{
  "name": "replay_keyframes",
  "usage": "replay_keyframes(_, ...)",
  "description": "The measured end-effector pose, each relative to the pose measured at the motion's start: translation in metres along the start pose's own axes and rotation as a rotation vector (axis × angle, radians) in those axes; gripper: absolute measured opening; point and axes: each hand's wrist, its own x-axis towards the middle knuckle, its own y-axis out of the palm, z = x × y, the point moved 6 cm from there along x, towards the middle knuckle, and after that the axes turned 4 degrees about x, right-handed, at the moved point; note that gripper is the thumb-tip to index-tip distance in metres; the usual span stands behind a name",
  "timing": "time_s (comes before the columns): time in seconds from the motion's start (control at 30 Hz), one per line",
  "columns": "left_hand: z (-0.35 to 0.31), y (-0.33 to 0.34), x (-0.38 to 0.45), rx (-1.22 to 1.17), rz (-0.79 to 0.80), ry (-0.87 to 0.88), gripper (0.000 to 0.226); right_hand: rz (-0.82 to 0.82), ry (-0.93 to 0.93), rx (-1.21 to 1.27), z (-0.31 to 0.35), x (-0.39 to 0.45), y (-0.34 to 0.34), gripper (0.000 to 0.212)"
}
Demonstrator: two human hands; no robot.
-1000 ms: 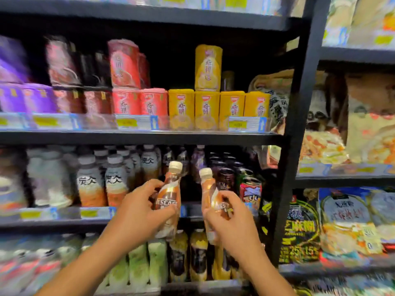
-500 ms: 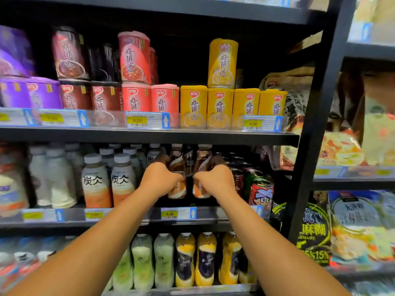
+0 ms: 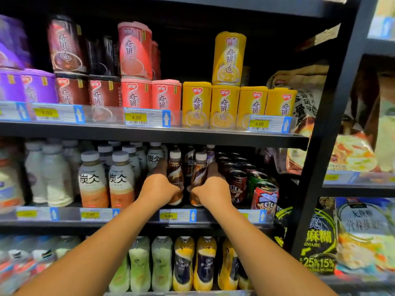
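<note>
Two brown coffee bottles with white caps stand side by side at the front of the middle shelf (image 3: 213, 223). My left hand (image 3: 159, 190) grips the left coffee bottle (image 3: 175, 178) around its lower body. My right hand (image 3: 210, 192) grips the right coffee bottle (image 3: 199, 174) the same way. Both bottles are upright, with their bases at the shelf edge above a yellow price tag (image 3: 168, 216). More bottles of the same kind stand behind them in the dark.
White-capped milk tea bottles (image 3: 106, 182) stand to the left, drink cans (image 3: 265, 197) to the right. Red and yellow porridge cans (image 3: 224, 103) fill the shelf above. Green and yellow bottles (image 3: 183, 263) line the shelf below. A black upright post (image 3: 320, 157) bounds the right side.
Both hands have reached forward from in front of the shelf and carried the two coffee bottles onto the middle shelf, where they now stand upright.
</note>
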Motion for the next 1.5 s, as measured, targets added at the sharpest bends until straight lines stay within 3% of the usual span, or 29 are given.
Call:
replay_keyframes(0.1, 0.003, 0.002, 0.000, 0.020, 0.023, 0.049, 0.071, 0.052, -0.036, -0.029, 0.002, -0.003, -0.001, 0.089)
replay_keyframes(0.2, 0.007, -0.002, -0.003, 0.150, 0.017, 0.083, 0.069, 0.077, -0.086, -0.142, 0.001, -0.007, -0.010, 0.049)
replay_keyframes(0.27, 0.006, -0.008, -0.006, 0.251, -0.019, 0.121, 0.067, 0.058, -0.141, -0.247, 0.000, -0.009, -0.019, 0.038)
replay_keyframes(0.4, -0.007, -0.013, -0.008, 0.381, -0.075, 0.300, 0.117, 0.050, -0.288, -0.431, 0.007, -0.008, -0.019, 0.056)
replay_keyframes(0.53, -0.009, -0.003, 0.009, 0.444, -0.048, 0.304, 0.111, 0.072, -0.301, -0.558, 0.012, 0.004, -0.009, 0.060)
replay_keyframes(0.63, -0.012, 0.001, 0.031, 0.480, -0.014, 0.248, 0.102, 0.161, -0.249, -0.531, 0.020, 0.018, -0.003, 0.108)
replay_keyframes(0.67, -0.014, 0.003, 0.038, 0.489, -0.009, 0.233, 0.098, 0.194, -0.209, -0.552, 0.022, 0.025, 0.000, 0.115)
replay_keyframes(1.0, -0.016, 0.022, 0.071, 0.392, -0.069, 0.284, 0.083, -0.005, -0.310, -0.519, 0.030, 0.061, 0.028, 0.090)
replay_keyframes(1.17, -0.013, 0.030, 0.083, 0.395, -0.108, 0.300, 0.089, 0.011, -0.303, -0.510, 0.031, 0.069, 0.034, 0.092)
replay_keyframes(1.5, -0.008, 0.042, 0.099, 0.468, -0.122, 0.331, 0.080, 0.004, -0.297, -0.493, 0.031, 0.078, 0.041, 0.081)
